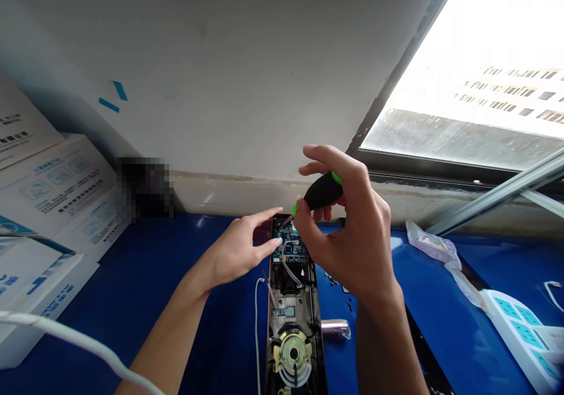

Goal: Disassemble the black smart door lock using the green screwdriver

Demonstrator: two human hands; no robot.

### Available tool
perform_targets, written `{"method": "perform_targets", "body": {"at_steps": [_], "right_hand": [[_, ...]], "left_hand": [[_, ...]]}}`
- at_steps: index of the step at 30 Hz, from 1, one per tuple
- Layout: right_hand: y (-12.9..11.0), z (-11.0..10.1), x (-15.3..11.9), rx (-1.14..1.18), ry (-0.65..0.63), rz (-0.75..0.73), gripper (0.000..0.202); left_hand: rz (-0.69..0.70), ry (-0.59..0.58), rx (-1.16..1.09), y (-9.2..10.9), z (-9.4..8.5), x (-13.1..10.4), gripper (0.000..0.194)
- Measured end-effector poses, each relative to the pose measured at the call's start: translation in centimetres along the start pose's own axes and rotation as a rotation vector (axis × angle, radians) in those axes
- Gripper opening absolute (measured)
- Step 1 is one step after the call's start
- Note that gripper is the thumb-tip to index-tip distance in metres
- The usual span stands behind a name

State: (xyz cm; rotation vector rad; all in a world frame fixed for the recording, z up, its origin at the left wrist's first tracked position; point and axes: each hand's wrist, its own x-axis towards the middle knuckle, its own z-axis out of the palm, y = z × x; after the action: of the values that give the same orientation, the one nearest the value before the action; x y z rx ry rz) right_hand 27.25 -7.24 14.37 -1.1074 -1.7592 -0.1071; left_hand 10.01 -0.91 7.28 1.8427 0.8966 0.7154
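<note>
My right hand [352, 224] grips a screwdriver [324, 192] with a black and green handle. The shaft slants down to the left, and its tip is at the upper part of a blue circuit board [289, 248]. This board lies in a long, dark device housing [288, 301], opened with its inside facing up. My left hand [240, 248] is at the housing's upper left edge, index finger and thumb spread apart, the thumb touching the board's edge. A pale cable [288, 271] curves down from the board. Lower in the housing sits a round metal part [294, 354].
Small dark screws [330, 280] and a pinkish cylinder [335, 328] lie right of the housing on the blue table [194, 318]. White boxes [66, 189] stand at left. A power strip [520, 330] and a plastic bag [434, 245] are at right. A white cable [79, 342] crosses the lower left.
</note>
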Motion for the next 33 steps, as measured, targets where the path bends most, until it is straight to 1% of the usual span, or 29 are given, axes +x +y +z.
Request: {"method": "perform_targets", "body": {"at_steps": [2, 8, 10, 13, 15, 18, 21, 23, 25, 30, 33], "right_hand": [[-0.02, 0.12, 0.01, -0.009, -0.008, -0.008, 0.056], [0.53, 0.10, 0.05, -0.026, 0.010, -0.001, 0.043], [0.57, -0.05, 0.02, 0.011, -0.013, -0.002, 0.047], [0.41, -0.22, -0.03, 0.065, -0.051, -0.020, 0.059], [0.29, -0.20, -0.05, 0.061, -0.060, -0.022, 0.063], [0.28, -0.03, -0.06, 0.017, -0.038, -0.012, 0.058], [0.45, 0.11, -0.06, -0.027, 0.034, -0.008, 0.046], [0.52, 0.09, -0.06, -0.044, 0.065, -0.002, 0.042], [0.48, 0.00, -0.05, -0.030, 0.063, 0.004, 0.043], [0.23, -0.23, -0.01, 0.002, 0.003, -0.002, 0.056], [0.32, -0.26, -0.04, -0.046, 0.005, 0.001, 0.052]], "left_hand": [[-0.003, -0.005, 0.003, 0.14, -0.05, -0.01, 0.065], [-0.006, 0.008, 0.026, -0.19, 0.03, -0.01, 0.064], [-0.004, 0.005, 0.027, -0.16, 0.04, 0.00, 0.064], [-0.005, -0.006, 0.025, 0.14, -0.03, 0.00, 0.064], [-0.005, -0.010, 0.019, 0.31, -0.07, 0.00, 0.064], [0.004, -0.005, 0.015, 0.22, -0.03, -0.01, 0.064], [0.008, 0.012, 0.029, -0.19, 0.08, -0.01, 0.063], [0.007, 0.018, 0.035, -0.42, 0.13, -0.02, 0.063], [0.007, 0.015, 0.031, -0.51, 0.12, -0.03, 0.064], [0.004, 0.001, 0.029, -0.28, 0.00, -0.05, 0.065], [0.004, -0.001, 0.040, -0.24, -0.02, -0.06, 0.064]]}}
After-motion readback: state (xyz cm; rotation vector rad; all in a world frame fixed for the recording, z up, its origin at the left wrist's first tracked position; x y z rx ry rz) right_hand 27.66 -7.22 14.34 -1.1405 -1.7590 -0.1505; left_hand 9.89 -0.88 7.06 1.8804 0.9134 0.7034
